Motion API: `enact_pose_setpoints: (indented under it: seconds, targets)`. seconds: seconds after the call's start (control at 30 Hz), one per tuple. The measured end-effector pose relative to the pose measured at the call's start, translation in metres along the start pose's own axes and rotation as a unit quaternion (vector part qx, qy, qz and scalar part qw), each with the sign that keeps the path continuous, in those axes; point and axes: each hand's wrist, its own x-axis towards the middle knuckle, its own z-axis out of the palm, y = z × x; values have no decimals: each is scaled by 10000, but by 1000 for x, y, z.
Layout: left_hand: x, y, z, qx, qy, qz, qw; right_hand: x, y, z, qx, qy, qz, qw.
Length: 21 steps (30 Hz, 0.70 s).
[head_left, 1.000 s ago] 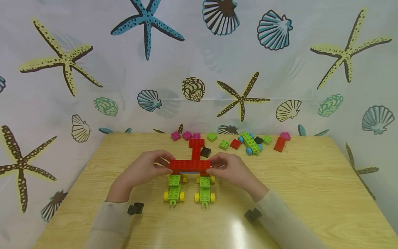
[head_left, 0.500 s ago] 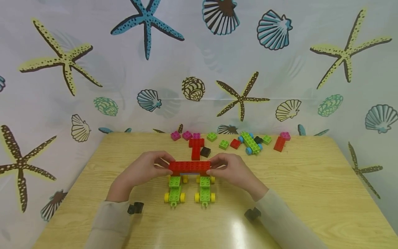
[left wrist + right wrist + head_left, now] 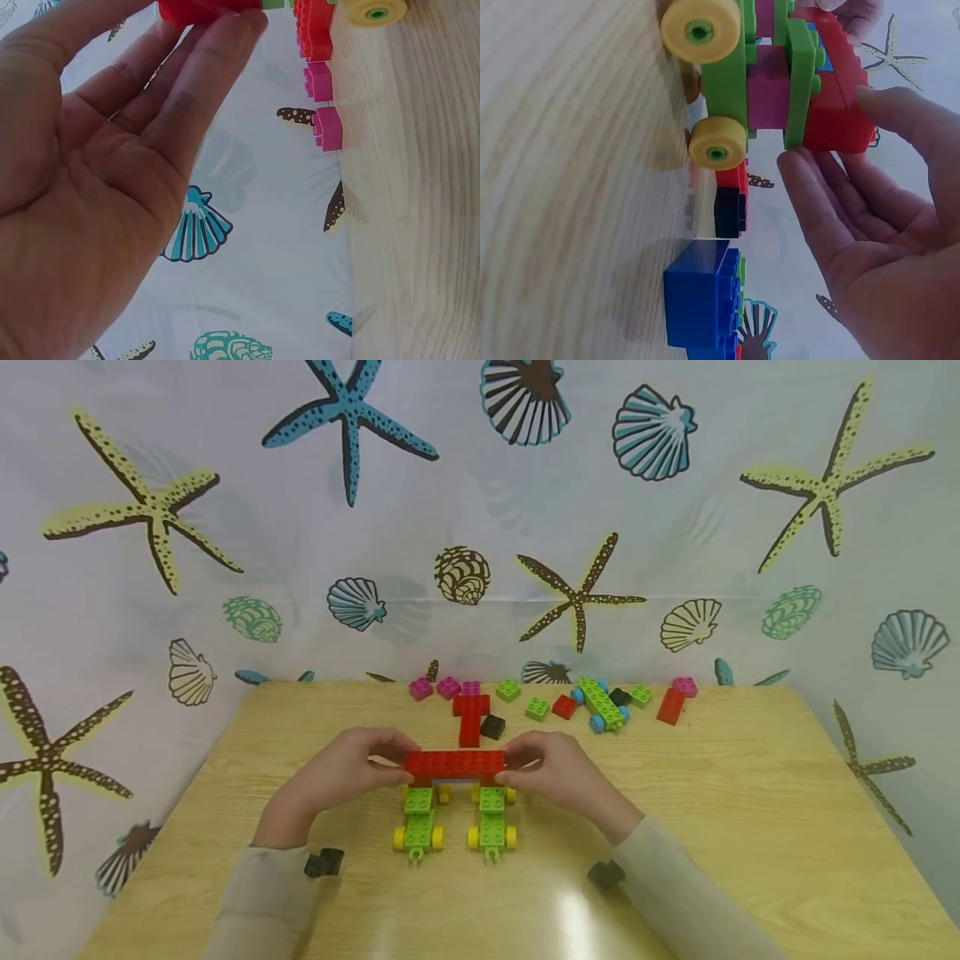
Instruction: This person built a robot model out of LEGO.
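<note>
The long red brick (image 3: 455,764) runs left-right across two green wheeled cars (image 3: 420,818), left hand (image 3: 341,772) and right hand (image 3: 562,772) each pinching an end (equally close).

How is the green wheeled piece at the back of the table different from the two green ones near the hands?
The back cart has blue wheels, lies at a slant among loose bricks, and nothing touches it. The two front carts have yellow wheels, stand side by side, and carry a red bar across their far ends, held by the left hand and right hand. All three are lime green and studded.
</note>
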Motion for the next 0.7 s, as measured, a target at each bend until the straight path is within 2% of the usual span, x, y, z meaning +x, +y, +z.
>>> enact_pose_setpoints:
  seconds: [0.1, 0.33, 0.6, 0.7]
  targets:
    - [0, -5, -1, -25, -3, -13, 10000, 0, 1, 1, 119, -30, -19, 9999]
    - [2, -13, 1, -426, 49, 103, 9990, 0, -1, 6, 270, 174, -185, 9993]
    - [4, -7, 5, -366, 196, 361, 9985, 0, -6, 8, 106, 273, -14, 9996]
    - [3, -5, 6, -363, 233, 308, 9986, 1, -6, 8, -2, 255, -9, 9997]
